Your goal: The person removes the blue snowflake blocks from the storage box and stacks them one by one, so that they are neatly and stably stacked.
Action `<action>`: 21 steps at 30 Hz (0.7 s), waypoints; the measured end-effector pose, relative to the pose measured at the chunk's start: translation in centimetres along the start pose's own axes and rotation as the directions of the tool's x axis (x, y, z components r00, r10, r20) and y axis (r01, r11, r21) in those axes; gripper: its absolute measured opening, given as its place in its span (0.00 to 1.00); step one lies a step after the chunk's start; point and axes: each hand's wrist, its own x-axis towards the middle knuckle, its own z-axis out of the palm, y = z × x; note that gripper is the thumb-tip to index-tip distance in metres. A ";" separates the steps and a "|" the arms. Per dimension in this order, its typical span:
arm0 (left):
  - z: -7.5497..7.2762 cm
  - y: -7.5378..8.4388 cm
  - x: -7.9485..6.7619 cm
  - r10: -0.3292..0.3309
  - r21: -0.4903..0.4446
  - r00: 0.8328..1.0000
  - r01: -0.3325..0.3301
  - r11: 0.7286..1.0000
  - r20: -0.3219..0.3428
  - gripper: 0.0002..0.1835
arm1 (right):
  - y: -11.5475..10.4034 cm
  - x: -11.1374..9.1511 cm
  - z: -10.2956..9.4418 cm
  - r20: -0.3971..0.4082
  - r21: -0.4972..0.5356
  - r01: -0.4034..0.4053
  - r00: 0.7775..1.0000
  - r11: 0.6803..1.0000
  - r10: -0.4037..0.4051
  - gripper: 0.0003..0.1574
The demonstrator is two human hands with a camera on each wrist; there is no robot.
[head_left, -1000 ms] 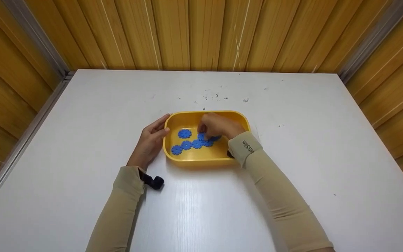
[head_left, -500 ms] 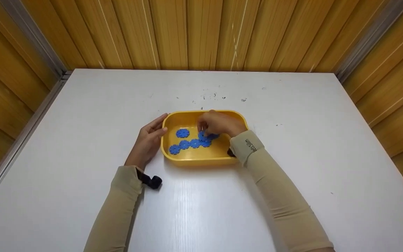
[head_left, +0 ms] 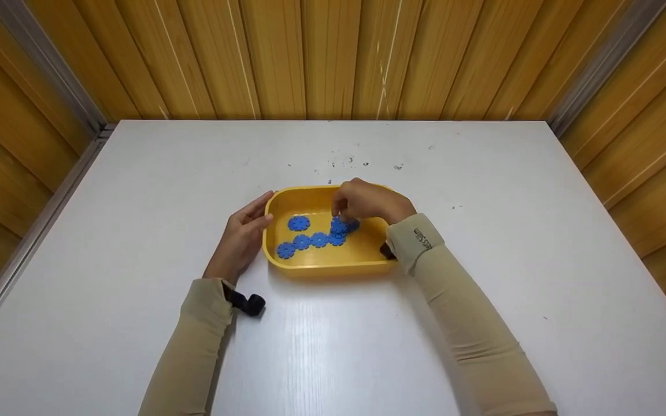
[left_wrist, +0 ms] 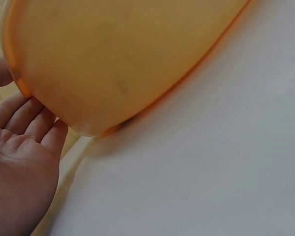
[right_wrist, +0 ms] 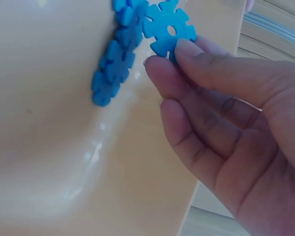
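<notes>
In the head view, a yellow plastic tray [head_left: 310, 267] sits on the white table. My left hand [head_left: 241, 241] holds its left end, thumb at the rim and fingers along the outside; the left wrist view shows those fingers against the wall of the tray [left_wrist: 123, 64]. My right hand [head_left: 372, 201] is over the inside of the tray. Between thumb and index finger it pinches a blue notched snowflake disc [right_wrist: 160, 29], tilted up. Several linked blue discs [head_left: 302, 241] lie in a row beneath, partly overlapped by the held one. Whether the held disc is joined to them I cannot tell.
A separate blue disc [head_left: 298, 223] lies at the tray's back left. The white table [head_left: 154, 190] has small dark marks behind the tray. Wood-patterned panels [head_left: 333, 58] stand at the back and sides.
My right hand has risen slightly and shifted a little right within the tray, tilting the pinched disc up more. The left hand keeps its hold on the tray's end.
</notes>
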 end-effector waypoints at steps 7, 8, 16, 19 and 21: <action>0.0 0.0 0.0 0.009 -0.011 1.000 -0.008 1.000 0.018 0.33 | 0.3 -0.9 -1.2 -0.016 0.058 -0.028 0.999 0.998 0.029 0.12; 0.1 0.0 0.0 0.008 -0.009 1.000 -0.008 1.000 0.018 0.33 | 0.4 -1.1 -1.4 -0.023 0.062 -0.023 0.999 0.998 0.024 0.12; 0.0 0.1 -0.2 0.001 -0.005 1.000 -0.001 1.000 0.017 0.33 | 1.2 -2.2 -2.7 -0.080 0.075 0.007 0.997 0.997 -0.001 0.11; 0.0 0.1 -0.2 0.005 -0.004 1.000 -0.005 1.000 0.023 0.33 | 1.5 -2.7 -3.2 -0.101 0.067 -0.007 0.995 0.998 0.014 0.11; 0.0 0.1 -0.1 0.011 -0.001 1.000 -0.010 1.000 0.029 0.32 | 1.8 -3.0 -3.5 -0.119 0.071 -0.021 0.992 0.997 0.029 0.12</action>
